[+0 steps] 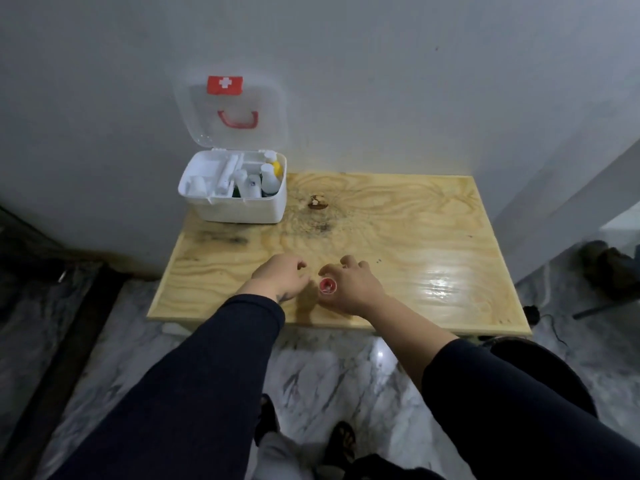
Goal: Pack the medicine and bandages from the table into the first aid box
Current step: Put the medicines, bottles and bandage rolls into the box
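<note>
The white first aid box (239, 211) stands at the table's back left corner, its clear lid (194, 109) with a red cross and red handle raised against the wall. Inside are several white bottles (268, 178), one with a yellow part, and bandage rolls (198, 185) in the left compartments. Near the front edge my right hand (349, 289) curls around a small red roll or cap (327, 285). My left hand (280, 277) hovers just left of it, fingers loosely curled with nothing visible in them.
The wooden table (398, 230) has a small brown and white scrap (317, 201) near the box and a glare patch at the right. A grey wall rises behind. Marble floor and my sandalled feet lie below.
</note>
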Tool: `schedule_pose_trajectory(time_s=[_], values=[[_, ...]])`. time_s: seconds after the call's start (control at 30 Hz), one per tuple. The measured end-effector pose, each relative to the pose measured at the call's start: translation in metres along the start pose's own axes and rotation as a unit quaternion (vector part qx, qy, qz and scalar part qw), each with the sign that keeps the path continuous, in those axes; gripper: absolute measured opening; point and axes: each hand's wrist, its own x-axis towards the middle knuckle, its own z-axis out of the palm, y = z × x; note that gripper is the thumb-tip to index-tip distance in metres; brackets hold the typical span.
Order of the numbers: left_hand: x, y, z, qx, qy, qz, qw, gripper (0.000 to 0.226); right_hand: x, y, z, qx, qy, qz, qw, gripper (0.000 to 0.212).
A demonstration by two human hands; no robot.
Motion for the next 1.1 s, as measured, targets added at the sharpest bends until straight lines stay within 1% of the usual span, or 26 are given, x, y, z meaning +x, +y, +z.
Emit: schedule_pose_trajectory(time_s=[0.07, 0.13, 0.33, 0.47, 0.53, 0.63, 0.77, 0.83, 0.93, 1.0, 1.1], values=[[-0.005, -0.006, 0.000, -0.003, 0.004, -0.011, 1.000, 0.044, 0.001, -0.003, 0.003, 0.001, 0.021, -0.021, 1.000, 0.039], [-0.009, -0.011, -0.001, -0.001, 0.006, -0.022, 1.000, 0.045, 0.002, -0.004, 0.004, 0.007, 0.027, -0.031, 0.999, 0.034], [-0.014, -0.021, -0.006, -0.008, 0.010, -0.024, 1.000, 0.046, 0.008, -0.004, 0.004, 0.006, 0.048, -0.036, 0.998, 0.036], [-0.013, -0.024, -0.012, -0.004, 0.017, -0.029, 0.999, 0.046, 0.015, -0.005, 0.002, -0.016, 0.036, -0.037, 0.999, 0.041], [-0.012, -0.027, -0.016, -0.003, 0.019, -0.027, 0.999, 0.046, 0.020, -0.004, -0.002, -0.002, 0.045, -0.022, 0.999, 0.038], [-0.011, -0.033, -0.027, -0.002, 0.022, -0.027, 0.999, 0.046, 0.031, -0.004, -0.019, 0.035, 0.082, 0.011, 0.996, 0.035], [-0.003, -0.048, -0.054, -0.005, 0.058, -0.042, 0.997, 0.044, 0.051, -0.019, -0.061, 0.054, 0.153, 0.020, 0.987, 0.035], [0.001, -0.057, -0.072, -0.012, 0.085, -0.046, 0.995, 0.040, 0.062, -0.035, -0.080, 0.064, 0.190, 0.012, 0.980, 0.037], [0.010, -0.069, -0.101, 0.006, 0.135, -0.036, 0.990, 0.033, 0.079, -0.066, -0.097, 0.079, 0.224, -0.003, 0.971, 0.035], [0.020, -0.079, -0.121, 0.019, 0.161, -0.022, 0.986, 0.040, 0.094, -0.092, -0.105, 0.090, 0.239, -0.026, 0.967, 0.033], [0.036, -0.101, -0.142, 0.029, 0.188, -0.010, 0.982, 0.054, 0.120, -0.133, -0.115, 0.072, 0.218, -0.060, 0.972, 0.037]])
